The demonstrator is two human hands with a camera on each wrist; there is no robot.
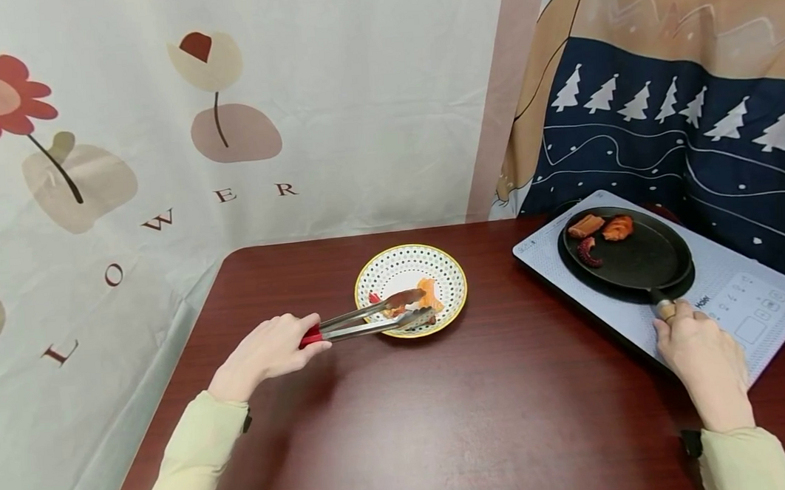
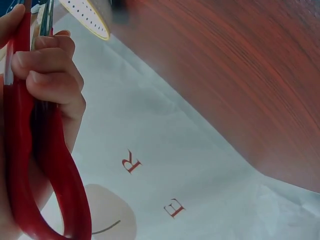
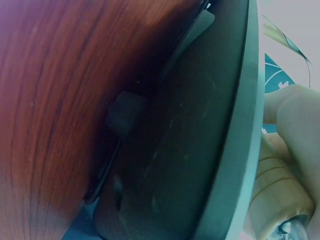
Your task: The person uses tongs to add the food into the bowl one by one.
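Observation:
My left hand (image 1: 274, 351) grips red-handled metal tongs (image 1: 363, 324), their tips over a plate (image 1: 382, 269) with a yellow rim and dark dots. Orange and reddish food pieces (image 1: 430, 293) lie on the plate around the tips; whether the tongs pinch one I cannot tell. In the left wrist view, fingers curl round the red tong handles (image 2: 47, 145). My right hand (image 1: 701, 354) holds the wooden handle (image 3: 280, 197) of a black frying pan (image 1: 653, 257). Inside the pan sit a sausage piece (image 1: 586, 226), an orange-brown piece (image 1: 617, 227) and a small octopus tentacle (image 1: 589, 252).
The pan stands on a light grey induction cooktop (image 1: 727, 275), angled at the table's right side. A dark red-brown wooden table (image 1: 468, 411) spreads below the plate. Behind it hang a pale flower-printed curtain (image 1: 372, 113) and a navy cloth with white trees (image 1: 627, 144).

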